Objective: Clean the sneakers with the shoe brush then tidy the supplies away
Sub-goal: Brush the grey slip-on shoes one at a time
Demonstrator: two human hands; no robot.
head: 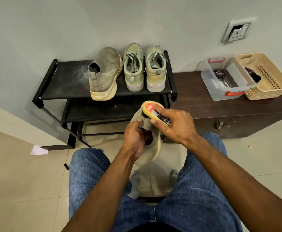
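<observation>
Two hands are busy in the head view, both working on one knit sneaker [151, 149] held up over the person's lap. The left hand [135, 139] grips the shoe around its collar, fingers [136, 123] curled over the edge of the opening with the thumb side tucked in, so they're clamped on the sneaker. The right hand [175, 124] holds the yellow shoe brush [151, 108], fingers wrapped over its back and the thumb on the near side, clamped on it, with the brush pressed against the sneaker's upper just beyond the left fingers. Past both sets of fingers stands a black shoe rack [66, 81], and on its top shelf sits the matching knit sneaker [105, 74], heel toward the camera, with a dusty pale smudge on the shelf to its left. Right beside it is a pair of lace-up sneakers [144, 69], also heel-first, side by side. Off to the right of the brush hand is a dark wooden bench [195, 104] carrying a clear plastic box [225, 77] with red latches; a round polish tin [220, 73] lies inside it. Touching that box on its far-right side is a beige basket [267, 76] with something dark in it that I can't make out. Below the hands you see blue jeans [90, 178] and a tiled floor [19, 190], plus a wall socket [237, 31] up on the wall.
</observation>
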